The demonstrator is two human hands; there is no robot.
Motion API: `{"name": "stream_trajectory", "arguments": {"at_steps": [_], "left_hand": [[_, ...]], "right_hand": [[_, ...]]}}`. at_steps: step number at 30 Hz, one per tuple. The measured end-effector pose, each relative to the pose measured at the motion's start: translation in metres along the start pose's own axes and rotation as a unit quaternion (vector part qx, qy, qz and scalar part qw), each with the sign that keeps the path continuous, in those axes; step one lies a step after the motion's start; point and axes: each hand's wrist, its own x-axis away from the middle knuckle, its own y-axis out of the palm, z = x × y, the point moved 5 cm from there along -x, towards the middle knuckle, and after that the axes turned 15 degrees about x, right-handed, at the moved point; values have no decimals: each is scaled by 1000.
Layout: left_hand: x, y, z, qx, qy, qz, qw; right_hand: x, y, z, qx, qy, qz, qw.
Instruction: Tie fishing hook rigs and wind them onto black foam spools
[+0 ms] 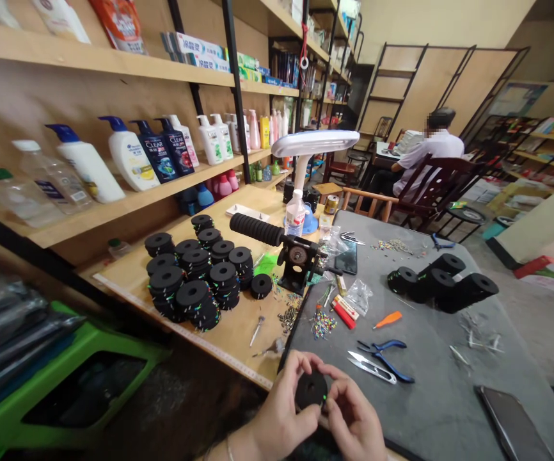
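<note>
Low in the middle of the head view, a round black foam spool [311, 389] with a hole in its centre is held above the near edge of the table. My left hand [279, 410] is wrapped round its left side, thumb across the lower front. My right hand [351, 410] grips the right rim, with its fingertips close to a small bright green bead or pin there. Any thin line between the fingers is too fine to see. Just beyond the hands lie silver thread snips [371, 367] and blue-handled pliers [389, 358].
Stacked black spools [193, 298] with coloured pins stand at left, near a clamped black winder [299, 259]. Coloured beads [322, 323], a red lighter [344, 315], an orange-handled tool [388, 319] and a phone [517, 419] lie on the grey mat [430, 410]. A seated person [428, 150] is behind.
</note>
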Motion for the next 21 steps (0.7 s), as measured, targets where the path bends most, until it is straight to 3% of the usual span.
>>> {"name": "stream_trajectory", "arguments": {"at_steps": [5,11,15,21], "left_hand": [[3,-7,0,-114,28,33,993],[6,-8,2,-113,44,33,992],[5,-11,4,-120,46,43,991],[13,-10,7,-145,12,16,989]], "right_hand": [[-1,6,9,-30,37,15,999],[0,7,7,-34,45,17,998],[3,2,-2,21,5,43,999],[11,5,-9,105,-20,8,994]]}}
